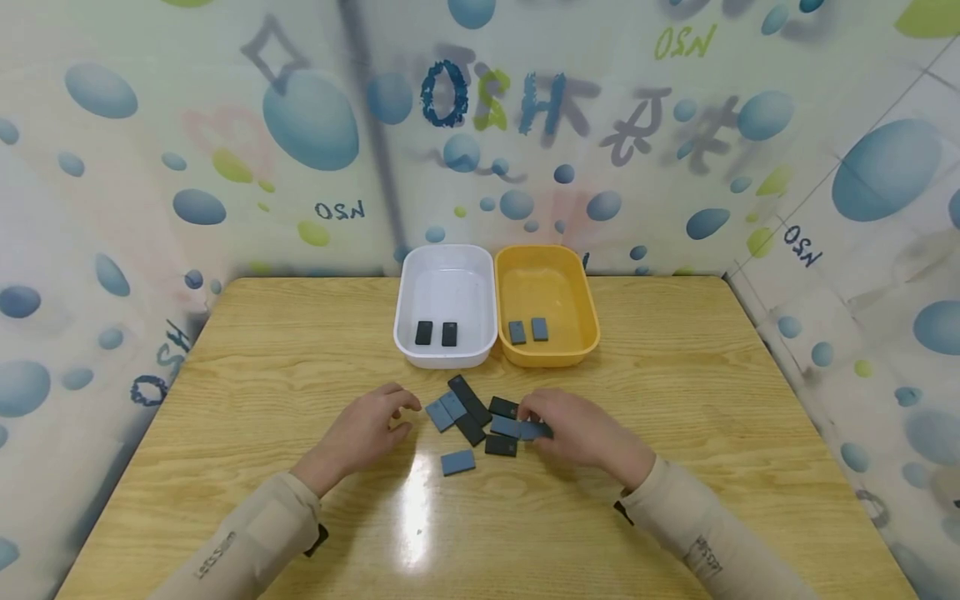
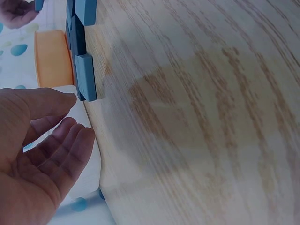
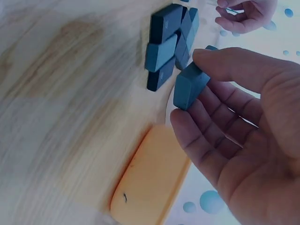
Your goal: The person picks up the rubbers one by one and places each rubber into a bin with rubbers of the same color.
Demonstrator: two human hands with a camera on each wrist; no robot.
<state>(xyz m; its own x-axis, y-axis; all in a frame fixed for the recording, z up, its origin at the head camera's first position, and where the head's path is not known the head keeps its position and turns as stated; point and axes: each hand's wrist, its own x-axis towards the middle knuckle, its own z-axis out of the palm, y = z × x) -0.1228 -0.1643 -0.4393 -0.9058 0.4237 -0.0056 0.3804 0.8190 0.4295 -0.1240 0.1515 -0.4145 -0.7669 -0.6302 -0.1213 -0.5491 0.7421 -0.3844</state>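
My right hand (image 1: 573, 429) pinches a small blue-grey rectangular block (image 3: 190, 86) between thumb and fingertips, at the right side of a loose group of blocks. In the right wrist view the held block appears raised and tilted. My left hand (image 1: 367, 433) holds nothing; its fingers are loosely bent, just left of the group. Nearest to it are blue-grey blocks (image 1: 439, 415), overlapping black blocks (image 1: 469, 400). Beside the right hand lie a black block (image 1: 501, 446) and another blue-grey block (image 1: 505, 426). One blue-grey block (image 1: 458, 462) lies apart, closer to me.
Behind the blocks, a white bin (image 1: 450, 283) and a yellow bin (image 1: 543, 287) stand side by side. Two black blocks (image 1: 449, 334) lie in the white bin, two blue-grey blocks (image 1: 539, 329) in the yellow one. A patterned wall covering (image 1: 300, 208) rises behind the wooden table (image 1: 300, 333).
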